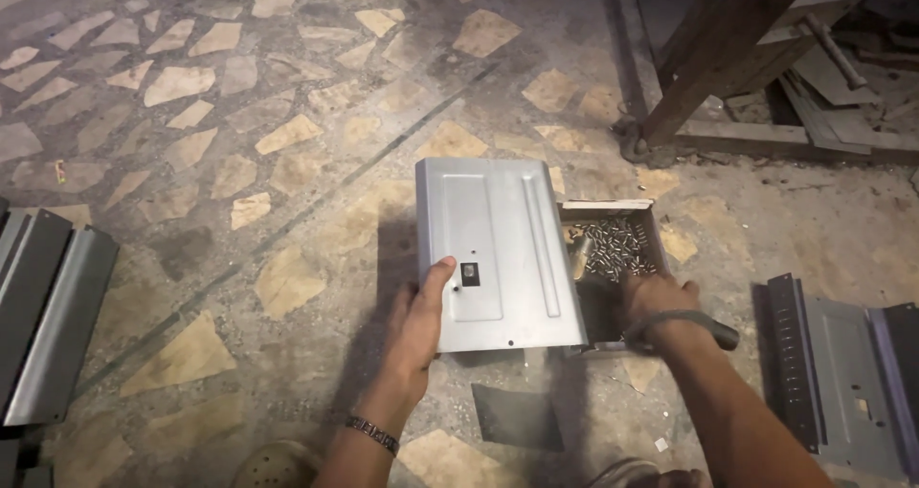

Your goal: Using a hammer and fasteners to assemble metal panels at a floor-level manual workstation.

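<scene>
Left grip [421, 321] on grey panel [498, 249] (rectangular)

Both forearms are bare from the elbow down, with no sleeve in sight. The left hand [421, 321] wears no glove and no ring that can be made out. A dark beaded bracelet [371, 435] with small pale glints circles the left wrist. The right hand [656, 297] is bare as well, with no band on its wrist. At the bottom edge the toe of a pale perforated clog [273, 466] shows.
</scene>
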